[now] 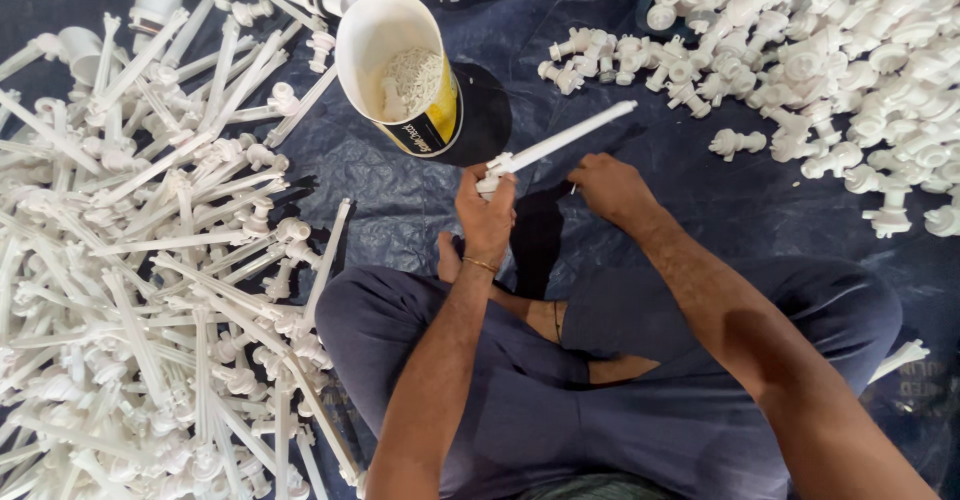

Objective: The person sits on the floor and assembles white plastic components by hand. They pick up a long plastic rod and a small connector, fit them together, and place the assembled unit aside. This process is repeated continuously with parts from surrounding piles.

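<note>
many long white plastic sticks [150, 290] are lying in a heap. left hand [487, 210] is squeezing one long white plastic rod [560, 142] near its end. keeping it steady looks best. right hand [610, 185] is curling beside it, maybe pinching something tiny; cannot tell.

Straight ahead of my hands I see a bare strip of dark sheet [640, 175], running out between the tub [400, 70] and the heap of small white fittings [820, 50] on the right. The tub stands close in front, tilted, blocking the way forward on the left. Left side is walled off by a deep tangle of long white rods [150, 260], right up against my knee [350, 310].
</note>
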